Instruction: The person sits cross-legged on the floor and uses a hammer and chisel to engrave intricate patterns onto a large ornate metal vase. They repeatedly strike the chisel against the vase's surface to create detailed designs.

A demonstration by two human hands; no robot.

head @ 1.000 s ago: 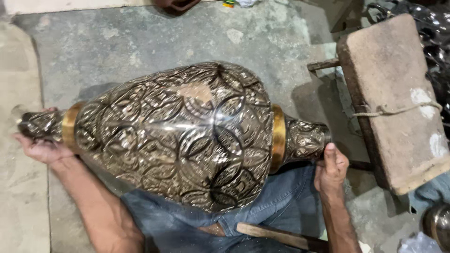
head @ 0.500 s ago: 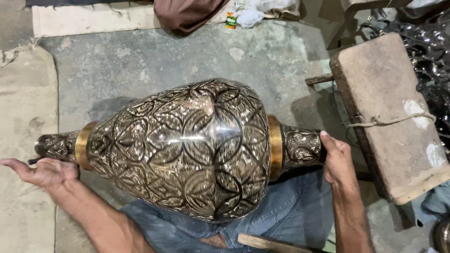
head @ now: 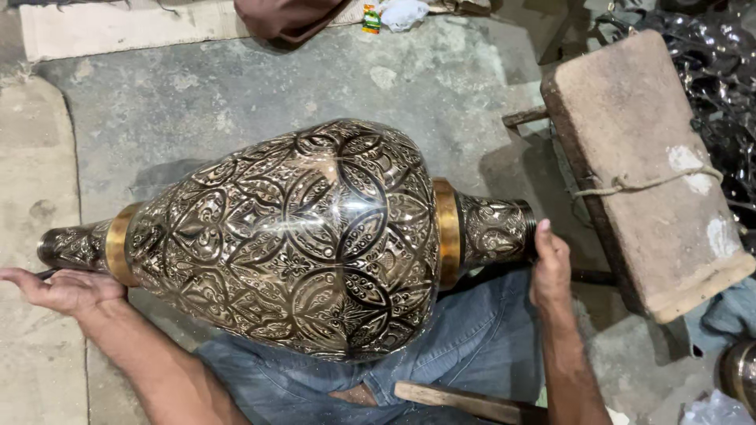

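A large engraved metal vase (head: 315, 236) with two brass bands lies on its side across my lap, over my blue jeans (head: 465, 346). Its narrow neck points left and its wider collar points right. My left hand (head: 67, 287) lies palm up just under the narrow neck, fingers spread, at most brushing it. My right hand (head: 550, 264) presses against the rim of the right collar, steadying it.
A cloth-covered block tied with cord (head: 650, 169) stands on the concrete floor at the right. A wooden handle (head: 465, 401) lies by my right forearm. Dark shiny metal pieces (head: 720, 79) are piled at the far right. A cloth bundle (head: 287, 20) sits at the top.
The vase has turned on my lap and appears larger and lower in view. My left hand has let go of the narrow neck and now lies open beneath it.
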